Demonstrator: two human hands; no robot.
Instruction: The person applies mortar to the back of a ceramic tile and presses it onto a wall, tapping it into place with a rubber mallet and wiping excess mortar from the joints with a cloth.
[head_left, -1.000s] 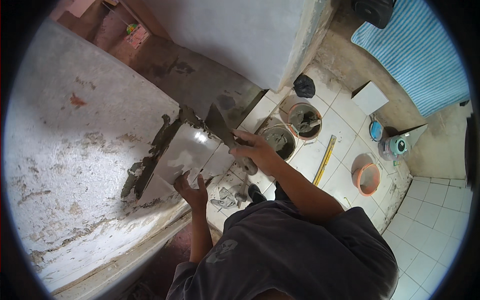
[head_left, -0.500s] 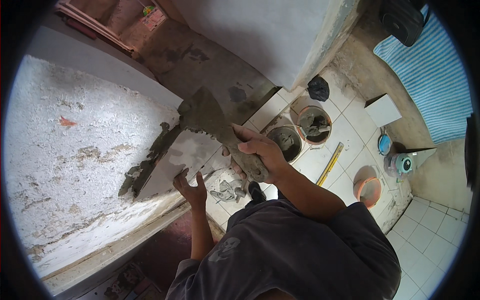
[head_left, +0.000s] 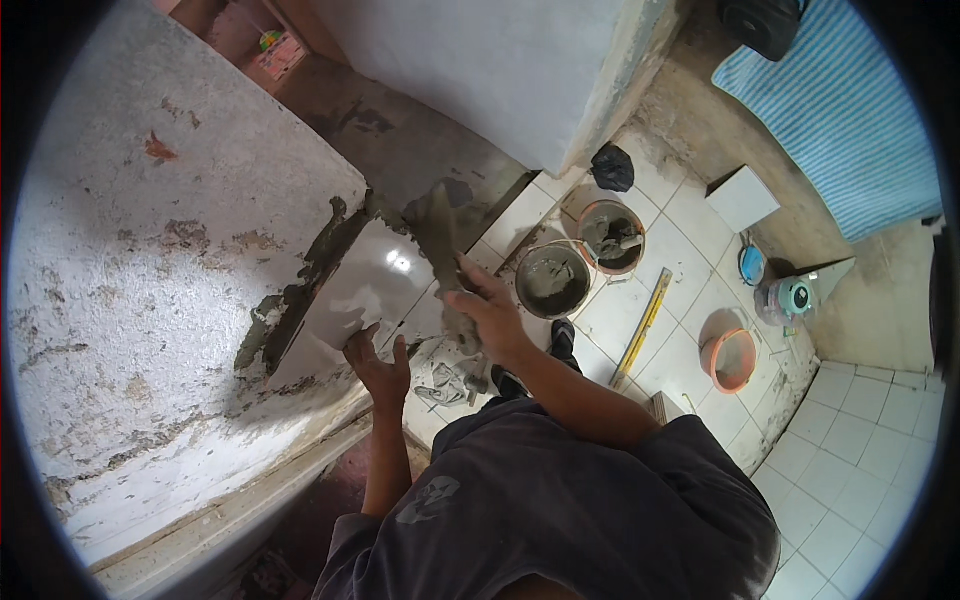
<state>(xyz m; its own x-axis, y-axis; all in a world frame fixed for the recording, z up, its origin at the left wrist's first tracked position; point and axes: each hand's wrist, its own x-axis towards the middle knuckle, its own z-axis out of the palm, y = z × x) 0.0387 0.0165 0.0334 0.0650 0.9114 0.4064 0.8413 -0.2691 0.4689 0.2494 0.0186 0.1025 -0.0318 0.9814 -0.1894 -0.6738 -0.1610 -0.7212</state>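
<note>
Right grip (head_left: 487,308) clasping trowel (head_left: 445,266), blade (head_left: 436,225) beyond, left grip (head_left: 380,370) unclenched against tile (head_left: 360,278)

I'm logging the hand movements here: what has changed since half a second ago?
The right hand has turned the trowel: its blade showed its broad face and now looks nearly edge-on, swung rightward, away from the wall. Nothing was taken hold of or let go. The left hand stays at the white tile; the black plastic bag stays put.

Glossy, smooth tile (head_left: 365,275); matt, crusted trowel (head_left: 438,245)
</note>
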